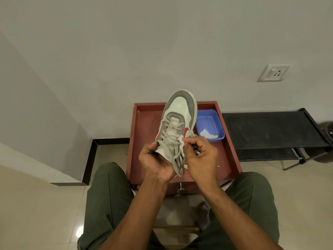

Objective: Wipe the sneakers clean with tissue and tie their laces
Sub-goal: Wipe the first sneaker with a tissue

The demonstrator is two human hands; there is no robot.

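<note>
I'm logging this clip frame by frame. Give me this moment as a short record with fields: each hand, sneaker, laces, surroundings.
left hand: grips the sneaker at its heel end
right hand: pinches a tissue against the sneaker's side
sneaker: held above the red tray, toe pointing away
laces: untied, ends hanging
blue tub: on the tray, holds tissue
</note>
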